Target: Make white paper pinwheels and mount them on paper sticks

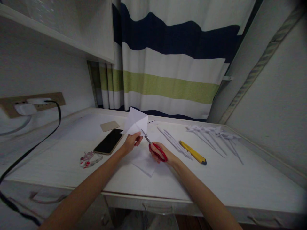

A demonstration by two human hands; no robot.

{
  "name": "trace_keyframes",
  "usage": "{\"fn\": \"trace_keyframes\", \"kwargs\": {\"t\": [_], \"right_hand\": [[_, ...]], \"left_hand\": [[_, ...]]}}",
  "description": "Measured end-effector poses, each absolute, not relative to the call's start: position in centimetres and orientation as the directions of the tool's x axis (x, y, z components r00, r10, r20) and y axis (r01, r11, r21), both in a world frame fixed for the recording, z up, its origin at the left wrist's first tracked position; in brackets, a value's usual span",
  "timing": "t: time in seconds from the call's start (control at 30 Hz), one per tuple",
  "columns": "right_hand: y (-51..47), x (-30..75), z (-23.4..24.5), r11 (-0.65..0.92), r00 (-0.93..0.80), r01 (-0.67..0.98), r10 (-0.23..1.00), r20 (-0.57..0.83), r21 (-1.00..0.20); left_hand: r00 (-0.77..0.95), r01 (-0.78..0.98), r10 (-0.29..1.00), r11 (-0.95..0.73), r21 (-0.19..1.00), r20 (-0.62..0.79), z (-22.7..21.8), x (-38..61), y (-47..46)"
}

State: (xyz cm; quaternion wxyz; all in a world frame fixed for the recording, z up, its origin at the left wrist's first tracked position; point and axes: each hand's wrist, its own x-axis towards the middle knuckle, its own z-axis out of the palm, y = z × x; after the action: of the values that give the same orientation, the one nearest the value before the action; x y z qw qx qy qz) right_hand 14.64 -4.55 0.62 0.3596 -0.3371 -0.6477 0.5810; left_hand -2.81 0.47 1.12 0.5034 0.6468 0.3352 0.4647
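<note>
Pinched in my left hand (131, 142) is a folded sheet of white paper (136, 120), raised above the desk. My right hand (161, 152) grips red-handled scissors (158, 151), their blades pointing up and left against the paper's right edge. Whether the blades are cutting into it I cannot tell. Beneath my hands another piece of white paper (146, 166) lies flat on the desk. To the right of the scissors are several thin rolled paper sticks (174, 140) and a yellow utility knife (192, 152).
A black phone (108, 141), a beige card (109, 126) and a red-and-white patterned scrunchie (89, 159) lie left on the white desk (240, 185). Paper flowers on sticks (216, 134) lie at the back right. A black cable (57, 118) hangs from the wall socket (48, 99). A striped curtain (168, 70) hangs behind.
</note>
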Motion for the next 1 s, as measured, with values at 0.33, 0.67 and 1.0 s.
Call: {"fn": "trace_keyframes", "kwargs": {"t": [0.33,0.67,1.0], "right_hand": [[-4.62,14.52,0.63,0.103,-0.493,0.051,0.868,0.064,-0.993],[-4.11,14.84,0.44,0.087,-0.525,0.040,0.849,0.053,-0.995],[-4.13,14.66,0.27,0.086,-0.534,0.019,0.843,0.063,-0.996]], "left_hand": [[0.336,-0.030,0.895,-0.302,0.953,0.294,1.06,-2.68,0.56],[0.328,-0.011,0.890,-0.331,0.943,0.316,1.16,-2.68,0.28],[0.335,0.062,0.904,-0.304,0.951,0.267,1.09,-2.47,0.13]]}}
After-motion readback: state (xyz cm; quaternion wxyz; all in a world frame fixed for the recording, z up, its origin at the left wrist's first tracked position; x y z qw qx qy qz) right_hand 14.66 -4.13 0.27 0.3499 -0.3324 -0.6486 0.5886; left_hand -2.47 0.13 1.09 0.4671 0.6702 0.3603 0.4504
